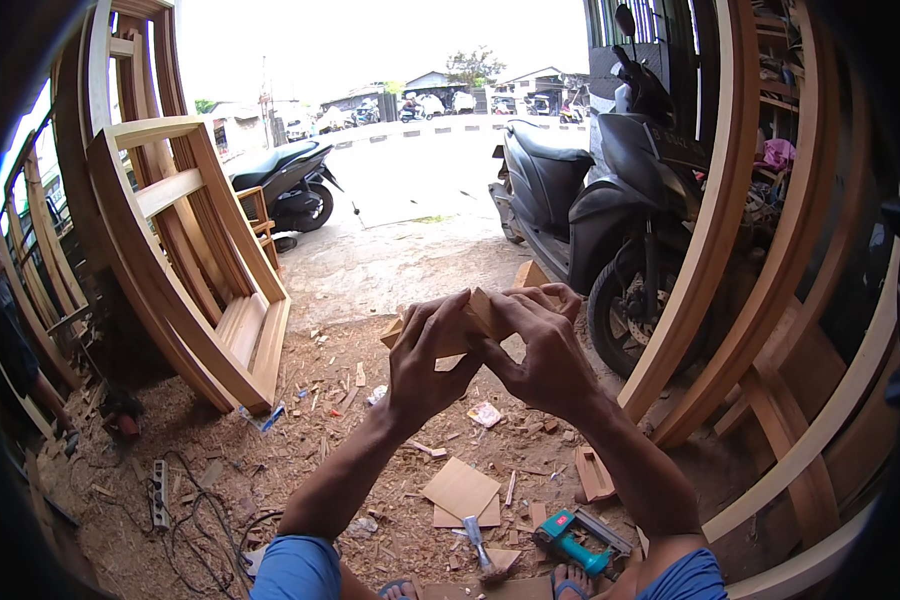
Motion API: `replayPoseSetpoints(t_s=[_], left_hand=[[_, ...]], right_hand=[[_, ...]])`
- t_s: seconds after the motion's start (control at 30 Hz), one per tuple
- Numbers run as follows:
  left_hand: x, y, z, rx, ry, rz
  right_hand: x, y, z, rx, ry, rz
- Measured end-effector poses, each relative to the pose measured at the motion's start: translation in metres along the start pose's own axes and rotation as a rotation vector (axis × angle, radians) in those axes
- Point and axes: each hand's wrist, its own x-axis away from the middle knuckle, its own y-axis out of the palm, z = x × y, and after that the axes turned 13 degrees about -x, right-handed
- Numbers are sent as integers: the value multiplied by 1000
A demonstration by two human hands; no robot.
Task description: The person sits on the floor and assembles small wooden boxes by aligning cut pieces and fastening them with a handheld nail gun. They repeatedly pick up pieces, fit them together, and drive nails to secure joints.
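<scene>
Both hands are raised in front of me around small pieces of light wood. My left hand (425, 350) closes on a wooden piece (392, 333) whose end sticks out to its left. My right hand (542, 348) grips the wood from the other side, and a pale block end (530, 274) shows above its fingers. Between the hands a wood corner (482, 308) points upward, with the thumbs almost meeting below it. My fingers cover much of the wood, so I cannot tell whether the pieces are joined.
On the shaving-strewn ground lie a teal nail gun (582, 545), a chisel (478, 545), square wood boards (461, 488) and a power strip (160, 495) with cables. Wooden frames (185, 260) lean at left, more frame timbers (715, 230) at right. A dark scooter (610, 200) stands beyond.
</scene>
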Motion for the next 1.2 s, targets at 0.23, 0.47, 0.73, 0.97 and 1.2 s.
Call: replayPoseSetpoints(t_s=[0.23,0.47,0.73,0.97,1.2], left_hand=[[6,6,2,-6,-27,21],[8,14,6,18,-34,-5],[-7,-13,2,-136,-15,-124],[-11,-32,-29,503,-506,-752],[20,-22,-20,717,-697,-890]], right_hand=[[1,2,5,17,-32,-5],[8,1,23,-91,12,-9],[19,1,52,-251,181,100],[25,-3,54,-702,379,-226],[31,8,42,-890,712,-533]])
